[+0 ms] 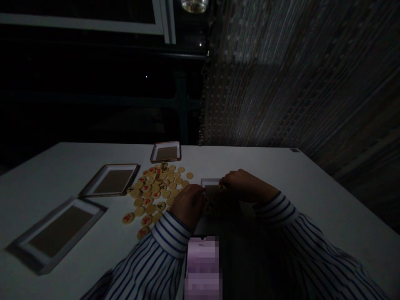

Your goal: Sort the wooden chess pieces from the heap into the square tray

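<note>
Pieces lie loosely heaped on the surface just left of my left hand, the nearer one, whose curled fingers hide any hold from me, while my right hand pinches a disc over the open box between both hands.

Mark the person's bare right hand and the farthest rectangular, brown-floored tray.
Bare right hand [240, 182]: head view, back of the hand.
Farthest rectangular, brown-floored tray [167, 154]: head view, on its bare floor.

Discs block the left; table gives room rightward.
</note>
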{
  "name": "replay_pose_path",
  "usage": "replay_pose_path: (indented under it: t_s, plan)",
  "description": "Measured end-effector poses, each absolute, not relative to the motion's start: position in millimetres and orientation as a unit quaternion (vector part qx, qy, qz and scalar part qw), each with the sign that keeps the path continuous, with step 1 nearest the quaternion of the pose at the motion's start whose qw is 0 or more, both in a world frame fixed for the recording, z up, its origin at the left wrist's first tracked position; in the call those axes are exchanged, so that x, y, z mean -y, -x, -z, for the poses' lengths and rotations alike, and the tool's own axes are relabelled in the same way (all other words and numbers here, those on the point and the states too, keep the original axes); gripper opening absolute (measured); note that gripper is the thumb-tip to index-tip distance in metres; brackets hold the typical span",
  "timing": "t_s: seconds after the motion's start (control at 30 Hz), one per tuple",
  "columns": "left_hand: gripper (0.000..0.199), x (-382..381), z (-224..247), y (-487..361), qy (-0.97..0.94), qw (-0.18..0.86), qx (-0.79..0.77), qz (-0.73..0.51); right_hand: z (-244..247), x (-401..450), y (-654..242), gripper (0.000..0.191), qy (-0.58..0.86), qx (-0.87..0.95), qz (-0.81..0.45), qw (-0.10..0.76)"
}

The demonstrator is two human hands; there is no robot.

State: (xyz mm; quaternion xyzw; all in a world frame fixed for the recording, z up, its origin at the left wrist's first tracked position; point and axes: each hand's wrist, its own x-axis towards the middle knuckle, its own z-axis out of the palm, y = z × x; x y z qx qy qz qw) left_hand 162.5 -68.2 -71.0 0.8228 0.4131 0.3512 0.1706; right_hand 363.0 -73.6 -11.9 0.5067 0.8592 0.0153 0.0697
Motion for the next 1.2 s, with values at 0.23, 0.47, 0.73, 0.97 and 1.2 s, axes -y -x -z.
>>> replay_pose_path:
  t_s: [0.23,0.47,0.73,0.97,1.2]
  plan:
    - [0.022,67.6,71.1,-162.5,-0.833,0.169,-0.398,-0.345,9.8,73.9,-361.0,0.018,-0.505,-0.858,0.002,0.096]
    - [0.021,68.3,71.1,-163.0,-0.83,0.16,-0.407,-0.348,7.3,75.9,-361.2,0.019,-0.515,-0.851,0.021,0.096]
    - [0.021,67.0,72.9,-162.5,-0.833,0.16,-0.401,-0.345,8.3,74.8,-362.4,0.018,-0.503,-0.86,0.024,0.083]
    - [0.021,67.7,72.8,-162.8,-0.831,0.171,-0.408,-0.337,4.9,76.4,-360.0,0.019,-0.497,-0.863,0.037,0.082]
    - [0.021,68.4,72.9,-163.0,-0.83,0.171,-0.408,-0.341,3.7,77.3,-357.4,0.02,-0.504,-0.858,0.034,0.098]
